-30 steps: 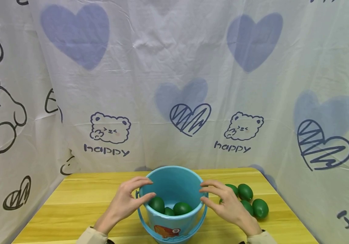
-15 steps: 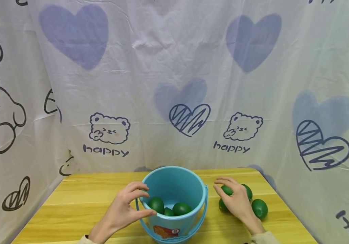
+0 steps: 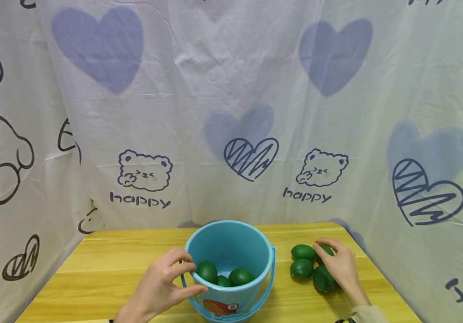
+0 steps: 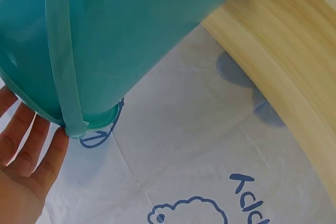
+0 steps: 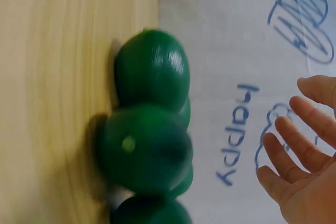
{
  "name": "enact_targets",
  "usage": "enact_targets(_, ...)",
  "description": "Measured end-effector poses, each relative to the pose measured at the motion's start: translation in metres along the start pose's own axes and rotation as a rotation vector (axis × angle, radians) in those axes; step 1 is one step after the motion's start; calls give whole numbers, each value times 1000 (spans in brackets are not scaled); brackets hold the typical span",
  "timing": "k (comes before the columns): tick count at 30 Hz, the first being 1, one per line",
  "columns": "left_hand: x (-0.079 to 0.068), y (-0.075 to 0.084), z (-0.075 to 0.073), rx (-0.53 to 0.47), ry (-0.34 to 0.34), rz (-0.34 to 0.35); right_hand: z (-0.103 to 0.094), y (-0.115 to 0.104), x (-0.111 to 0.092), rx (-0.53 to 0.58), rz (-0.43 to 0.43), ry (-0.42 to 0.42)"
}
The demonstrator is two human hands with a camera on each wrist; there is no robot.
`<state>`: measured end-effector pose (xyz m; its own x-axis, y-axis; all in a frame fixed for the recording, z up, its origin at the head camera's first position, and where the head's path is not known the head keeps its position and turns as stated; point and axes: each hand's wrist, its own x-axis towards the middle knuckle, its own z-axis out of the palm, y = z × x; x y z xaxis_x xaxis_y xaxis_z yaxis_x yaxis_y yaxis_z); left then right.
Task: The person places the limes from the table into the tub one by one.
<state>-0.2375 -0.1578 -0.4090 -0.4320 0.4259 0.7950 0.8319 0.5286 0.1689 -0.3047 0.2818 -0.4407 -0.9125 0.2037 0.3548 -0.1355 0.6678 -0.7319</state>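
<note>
Looking from my station, I see the left hand (image 3: 159, 279) with thumb and fingers apart, fingertips meeting the rim of a blue bucket (image 3: 231, 242) at its left side. The right hand (image 3: 341, 264) holds nothing; its fingers are loosely spread above the green fruits (image 3: 302, 269) clustered on the table, partly covering them from my head view. I count three more fruits (image 3: 241, 277) at the bottom of the bucket, which stands upright on the wooden table (image 3: 134, 251), its handle (image 4: 60, 51) lowered toward me. Beyond hangs a pale curtain (image 3: 223, 67) printed with hearts and bears.
</note>
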Motion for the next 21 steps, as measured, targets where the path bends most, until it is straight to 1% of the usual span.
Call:
enact_targets(3,-2,1,1,48,-8,-10,-6,12,2,7,40,-32)
enact_targets(7,-3,3,4,102,4,6,-18,26,4,0,116,-112)
enact_targets(10,-3,4,5,110,17,20,-29,37,6,-44,139,-133)
enact_targets(12,-4,5,6,115,21,24,-36,45,8,-63,136,-143)
enact_targets(14,-4,5,6,131,22,21,-43,53,10,-65,133,-183)
enact_targets(18,-4,6,7,154,25,11,-54,72,14,-34,152,-316)
enact_targets(21,-5,6,8,143,30,-1,-56,84,14,-43,190,-371)
